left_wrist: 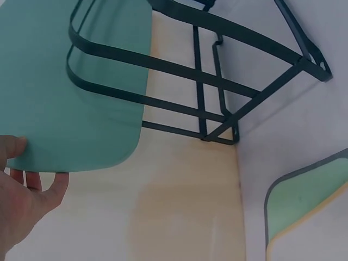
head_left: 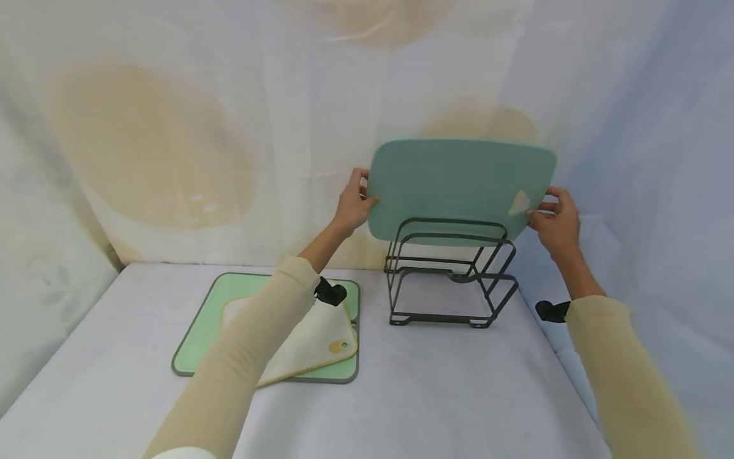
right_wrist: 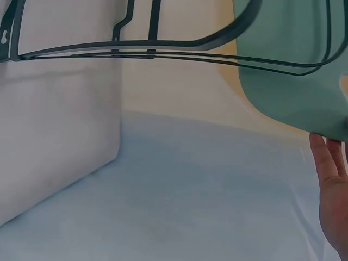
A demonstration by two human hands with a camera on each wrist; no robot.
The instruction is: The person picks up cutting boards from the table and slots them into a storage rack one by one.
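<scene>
Teal cutting board [head_left: 459, 185] is hanging right of centre in the head view, its lower edge dipping behind the top bars of the dark wire rack [head_left: 450, 274] — not yet seated in a slot, as far as I can judge. It is looking thin, stiff and light, a smooth plastic sheet that is probably a little slippery, so the two short edges are the sensible places to be gripping it.

Going left to right: at the lower left, two more boards are lying flat on the white table [head_left: 430, 395], a pale green board [head_left: 206, 319] underneath and a cream board [head_left: 309, 344] on top (partly hidden by the sleeve). Next, the left hand [head_left: 352, 207] is pinching the teal board's left edge, thumb in front and fingers curled behind. The right hand [head_left: 555, 223] is clamping the right edge near the small cream corner tab [head_left: 518, 203], fingers curled round.

Counting — three boards in all, one rack, two hands.
</scene>
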